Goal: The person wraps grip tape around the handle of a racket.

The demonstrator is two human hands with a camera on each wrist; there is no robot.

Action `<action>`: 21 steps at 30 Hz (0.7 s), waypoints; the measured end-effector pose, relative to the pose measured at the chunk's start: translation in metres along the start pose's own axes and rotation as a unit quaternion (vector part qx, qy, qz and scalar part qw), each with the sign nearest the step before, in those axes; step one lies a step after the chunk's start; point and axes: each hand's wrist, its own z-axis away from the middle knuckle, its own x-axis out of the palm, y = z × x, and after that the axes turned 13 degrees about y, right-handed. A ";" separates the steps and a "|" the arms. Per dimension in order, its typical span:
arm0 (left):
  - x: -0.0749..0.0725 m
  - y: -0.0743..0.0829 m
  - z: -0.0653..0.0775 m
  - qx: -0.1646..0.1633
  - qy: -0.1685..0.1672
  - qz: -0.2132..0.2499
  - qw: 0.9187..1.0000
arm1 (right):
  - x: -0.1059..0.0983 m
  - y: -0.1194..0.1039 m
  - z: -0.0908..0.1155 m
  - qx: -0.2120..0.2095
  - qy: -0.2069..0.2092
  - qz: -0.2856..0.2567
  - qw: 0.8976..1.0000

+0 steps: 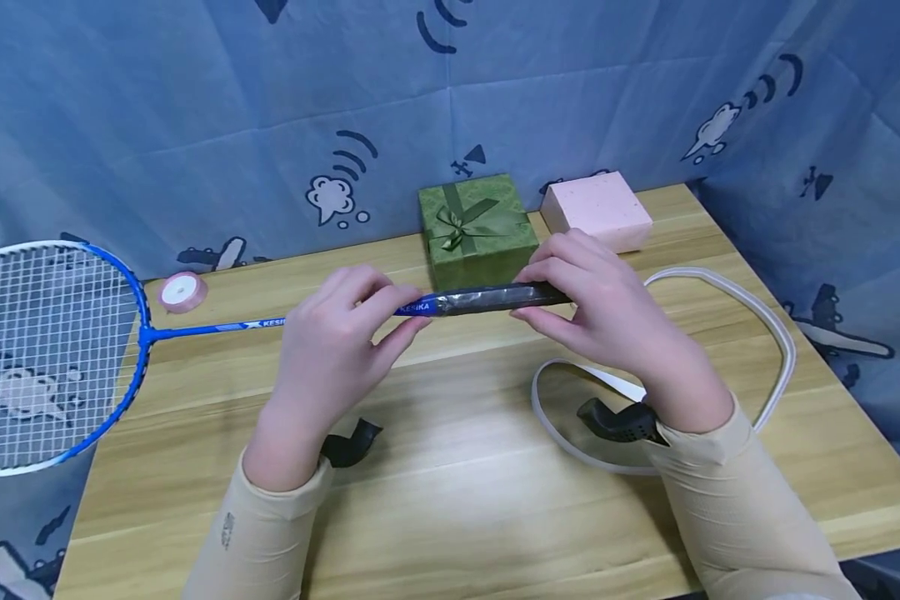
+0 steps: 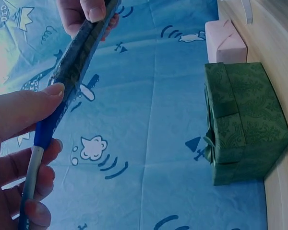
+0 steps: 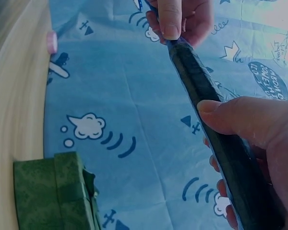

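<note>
Where hands [image 1: 337, 337] [image 1: 600, 300] grip it, the racket [image 1: 476, 301] bridges them.

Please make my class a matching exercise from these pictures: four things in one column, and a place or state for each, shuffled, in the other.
Things
1. racket
2. green box
3. pink roll
4. white strap

Places or states
A. near the far left corner of the table
B. looped on the right side
C. held by the left hand and right hand
D. topped with a bow

Pairs: 1-C, 2-D, 3-A, 4-B
</note>
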 end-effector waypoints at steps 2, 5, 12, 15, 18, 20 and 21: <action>0.000 0.000 0.001 0.001 0.004 0.006 1.000 | -0.001 -0.001 0.001 0.002 0.002 0.002 1.000; 0.000 0.001 0.002 0.005 0.007 0.007 1.000 | -0.001 -0.002 0.004 0.014 -0.006 0.005 1.000; 0.004 0.009 0.007 0.013 -0.003 0.015 1.000 | -0.036 0.003 0.032 0.079 -0.023 0.004 0.997; 0.003 0.011 0.005 0.018 0.000 0.008 1.000 | -0.064 0.009 0.052 0.143 -0.029 0.053 0.988; 0.001 0.011 0.003 0.023 0.006 -0.002 1.000 | -0.083 0.013 0.076 0.205 -0.083 0.124 0.967; 0.000 0.012 0.003 0.025 0.008 -0.006 1.000 | -0.090 0.016 0.095 0.236 -0.141 0.163 0.948; -0.001 0.012 0.004 0.025 0.008 -0.006 1.000 | -0.092 0.018 0.105 0.248 -0.170 0.175 0.938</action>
